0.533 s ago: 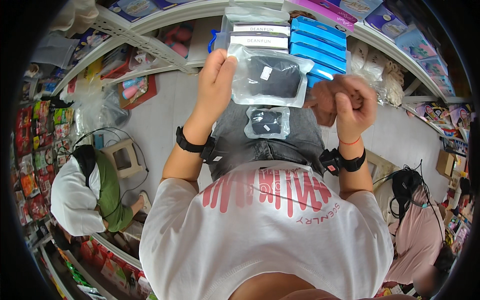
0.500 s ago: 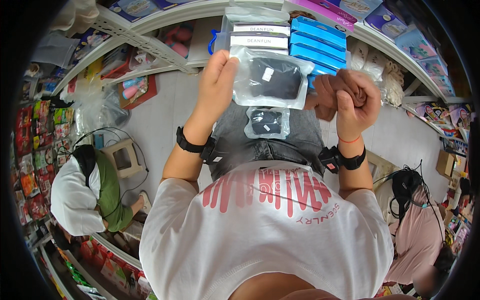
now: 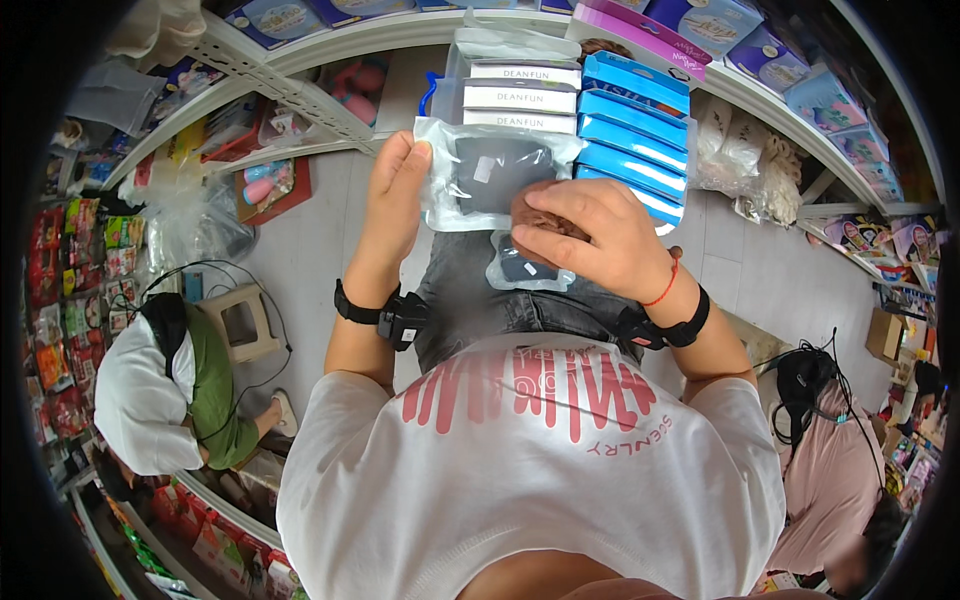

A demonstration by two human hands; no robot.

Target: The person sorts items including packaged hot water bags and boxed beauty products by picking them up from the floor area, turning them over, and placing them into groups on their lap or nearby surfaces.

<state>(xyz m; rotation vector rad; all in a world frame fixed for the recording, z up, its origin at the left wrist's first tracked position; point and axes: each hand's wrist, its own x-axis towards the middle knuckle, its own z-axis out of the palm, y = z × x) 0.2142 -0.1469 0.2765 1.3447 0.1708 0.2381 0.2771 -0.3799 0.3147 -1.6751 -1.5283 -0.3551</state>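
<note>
My left hand (image 3: 400, 185) pinches the left edge of a clear-and-silver plastic pouch (image 3: 440, 195) that holds something flat and dark with a small white label. In front of the pouch's lower right corner, my right hand (image 3: 605, 232) is closed around a bunched brown piece, perhaps thin cloth (image 3: 550, 222). Its fingers hide much of that bundle. Below them a smaller pouch (image 3: 528, 272) with dark contents rests on my lap, partly covered by the right hand.
Beyond the pouch stands a bin of white boxes (image 3: 520, 98) and blue boxes (image 3: 632, 135). Shelves of packaged goods curve around me. A seated person in green trousers (image 3: 222, 390) is at the left, near a beige stool (image 3: 240, 322); another in pink (image 3: 835, 470) is at the right.
My right hand has swung left with the brown bundle and now overlaps the pouch's lower corner. My left hand and the pouch have shifted left and slightly nearer.
</note>
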